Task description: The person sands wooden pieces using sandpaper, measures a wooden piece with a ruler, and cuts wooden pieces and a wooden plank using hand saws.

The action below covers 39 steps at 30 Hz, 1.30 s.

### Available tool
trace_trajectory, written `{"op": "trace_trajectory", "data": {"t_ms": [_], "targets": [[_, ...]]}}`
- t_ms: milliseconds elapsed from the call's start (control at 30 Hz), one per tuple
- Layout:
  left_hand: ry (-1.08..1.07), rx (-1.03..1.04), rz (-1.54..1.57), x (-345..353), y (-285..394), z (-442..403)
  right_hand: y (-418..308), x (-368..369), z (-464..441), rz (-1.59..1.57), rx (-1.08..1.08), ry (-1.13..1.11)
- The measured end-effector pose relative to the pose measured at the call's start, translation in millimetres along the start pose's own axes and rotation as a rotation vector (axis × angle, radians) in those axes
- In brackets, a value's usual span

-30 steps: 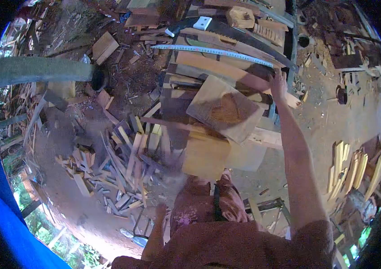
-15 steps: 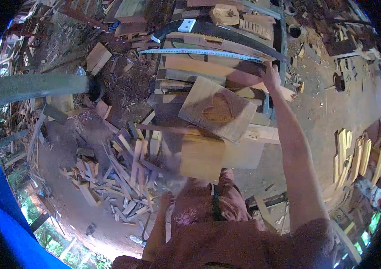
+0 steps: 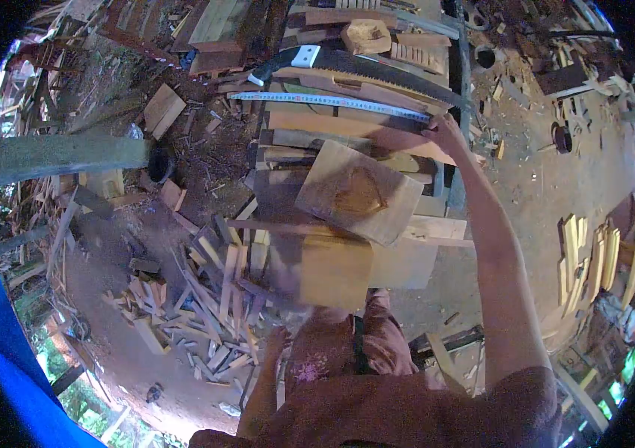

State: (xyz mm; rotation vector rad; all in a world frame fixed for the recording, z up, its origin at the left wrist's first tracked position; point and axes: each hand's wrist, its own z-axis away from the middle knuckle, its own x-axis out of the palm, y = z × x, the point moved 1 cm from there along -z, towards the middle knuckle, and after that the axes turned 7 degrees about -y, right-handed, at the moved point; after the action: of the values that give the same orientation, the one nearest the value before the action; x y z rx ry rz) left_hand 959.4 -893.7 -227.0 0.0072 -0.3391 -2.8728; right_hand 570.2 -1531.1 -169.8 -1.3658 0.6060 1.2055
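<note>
My right hand (image 3: 446,134) is closed at the right end of a pale blue tape measure (image 3: 332,102) with printed numbers. The tape is stretched across the boards, over a reddish plank (image 3: 310,122). What lies inside the fingers is partly hidden. Beyond the tape lies a handsaw (image 3: 377,71) with a black and white handle. Nearer to me, a square wooden block (image 3: 325,179) bears a carved heart-shaped hollow. My left hand (image 3: 279,340) hangs low beside my leg, its fingers small and dim; I cannot see anything in it.
A wooden block with a hollow (image 3: 366,36) lies beyond the saw. A heap of wood offcuts (image 3: 205,321) covers the ground at left. A thick beam (image 3: 56,160) juts in from the left. Yellowish wood strips (image 3: 573,254) lie at right.
My right hand and the right end of the tape have come a little closer to me and leftward. The whole view has shifted slightly. My left hand still hangs low.
</note>
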Motion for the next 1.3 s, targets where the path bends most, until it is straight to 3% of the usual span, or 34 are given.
{"op": "trace_trajectory", "data": {"t_ms": [67,167,333,433,500,567,633,667,700,733,800,900,933,1000,1100,1167,1200,1233,1300], "targets": [[0.02,-0.018,0.054,1,-1,3,0,-5,4,-0.112,-0.078,-0.001],[-0.078,0.235,-0.066,-7,-6,3,-6,-14,9,-0.302,-0.011,-0.056],[-0.238,0.15,0.33,-33,-37,-29,-12,-17,14,-0.176,-0.007,0.033],[-0.454,0.155,0.634,-47,-60,-56,7,-11,15,-0.148,0.028,0.024],[-0.45,0.303,0.245,-32,-38,-45,13,-13,25,-0.093,0.013,0.015],[-0.225,0.196,0.036,-23,-27,-62,-11,-47,32,-0.034,0.022,0.096],[-0.216,0.087,0.028,-4,8,-48,2,-64,17,0.027,0.111,0.07],[-0.277,0.102,0.185,-3,2,-54,52,-56,-10,0.195,-0.057,0.133],[-0.338,0.109,0.344,-4,-7,-63,36,-74,-16,0.145,0.061,0.093],[-0.335,0.316,0.061,-1,-37,-86,15,-94,-22,0.101,0.182,0.057],[-0.116,0.722,-0.535,8,-86,-123,48,-93,-69,0.125,0.12,0.082],[-0.065,0.205,0.353,51,-8,-39,24,-110,-108,0.157,0.011,0.145],[-0.015,0.22,0.383,63,-1,-25,5,-119,-121,0.164,-0.031,0.185],[0.125,0.321,0.357,86,-21,-19,2,-120,-174,0.214,-0.003,0.132],[0.171,0.282,0.382,101,-66,-14,-9,-113,-217,0.258,0.017,0.13],[0.209,0.256,0.411,114,-82,-13,-15,-112,-250,0.273,-0.044,0.173],[0.231,0.241,0.426,120,-92,-13,-12,-108,-259,0.294,-0.256,0.305],[0.241,0.238,0.437,126,-98,-9,3,-103,-283,0.289,-0.268,0.297],[0.452,0.225,-0.095,134,-116,4,12,-96,-319,0.662,-0.308,0.228]]}}
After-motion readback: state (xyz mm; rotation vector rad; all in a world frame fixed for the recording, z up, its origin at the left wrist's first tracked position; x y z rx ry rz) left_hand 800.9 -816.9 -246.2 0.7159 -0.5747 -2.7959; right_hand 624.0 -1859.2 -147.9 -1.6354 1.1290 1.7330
